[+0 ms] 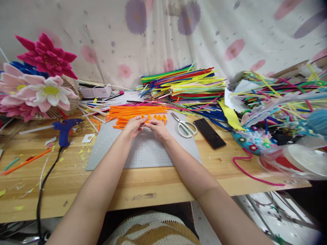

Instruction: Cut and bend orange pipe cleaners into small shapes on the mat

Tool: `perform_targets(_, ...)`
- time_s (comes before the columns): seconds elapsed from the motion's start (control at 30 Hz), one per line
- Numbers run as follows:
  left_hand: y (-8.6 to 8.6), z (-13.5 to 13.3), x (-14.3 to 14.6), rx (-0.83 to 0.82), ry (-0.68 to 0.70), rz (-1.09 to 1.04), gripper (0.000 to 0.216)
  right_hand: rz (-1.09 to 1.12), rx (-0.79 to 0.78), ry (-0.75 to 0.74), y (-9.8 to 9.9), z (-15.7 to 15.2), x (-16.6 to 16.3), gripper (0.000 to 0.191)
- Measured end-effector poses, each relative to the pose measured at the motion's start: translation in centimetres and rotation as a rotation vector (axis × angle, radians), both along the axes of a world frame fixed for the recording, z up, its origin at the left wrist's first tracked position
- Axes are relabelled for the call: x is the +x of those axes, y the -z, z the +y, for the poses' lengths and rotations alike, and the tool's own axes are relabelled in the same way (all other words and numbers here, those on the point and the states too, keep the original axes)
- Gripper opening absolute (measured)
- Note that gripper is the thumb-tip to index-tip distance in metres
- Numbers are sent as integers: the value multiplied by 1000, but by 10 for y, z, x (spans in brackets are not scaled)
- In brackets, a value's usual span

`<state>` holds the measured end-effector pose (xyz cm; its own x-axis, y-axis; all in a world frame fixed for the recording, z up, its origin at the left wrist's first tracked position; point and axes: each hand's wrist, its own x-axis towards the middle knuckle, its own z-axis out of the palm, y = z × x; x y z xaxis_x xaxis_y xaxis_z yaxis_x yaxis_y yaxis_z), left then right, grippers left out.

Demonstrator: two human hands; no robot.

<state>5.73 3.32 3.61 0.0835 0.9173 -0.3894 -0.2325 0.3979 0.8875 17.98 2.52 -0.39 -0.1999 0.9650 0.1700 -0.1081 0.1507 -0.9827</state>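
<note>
My left hand (135,127) and my right hand (157,128) meet over the grey cutting mat (145,154), fingers pinched close together. Between the fingertips is a small orange piece of pipe cleaner, mostly covered by the fingers. Right behind my right hand lie several bent orange pipe cleaner shapes (160,117) in a row. A bundle of straight orange pipe cleaners (127,113) spreads across the mat's far edge, just beyond my left hand. To the right of my right hand, scissors (186,128) with pale handles rest on the mat, blades pointing away.
A phone (209,133) lies right of the mat. Left stands a blue glue gun (65,131) with its black cord, among yellow scraps. Piles of coloured pipe cleaners (184,83) fill the back. Fuzzy flowers (48,90) stand far left; a plastic-wrapped tub (293,160) sits at right.
</note>
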Motion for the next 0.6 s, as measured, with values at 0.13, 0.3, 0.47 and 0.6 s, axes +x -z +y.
perform_targets(0.13, 6, 2, 1, -128, 18, -109, 13, -41, 52, 1, -2, -1, 1, 25)
perform_targets(0.3, 11, -2, -3, -62, 59, -59, 19, -110, 48, -15, -2, -2, 2, 26)
perform_targets(0.47, 8, -5, -4, 94, 51, 168, 29, -97, 41, -64, -2, -3, 1, 30)
perform_targets(0.6, 1, -5, -5, 218, 40, 337, 33, -113, -36, -76, -3, -1, 2, 36)
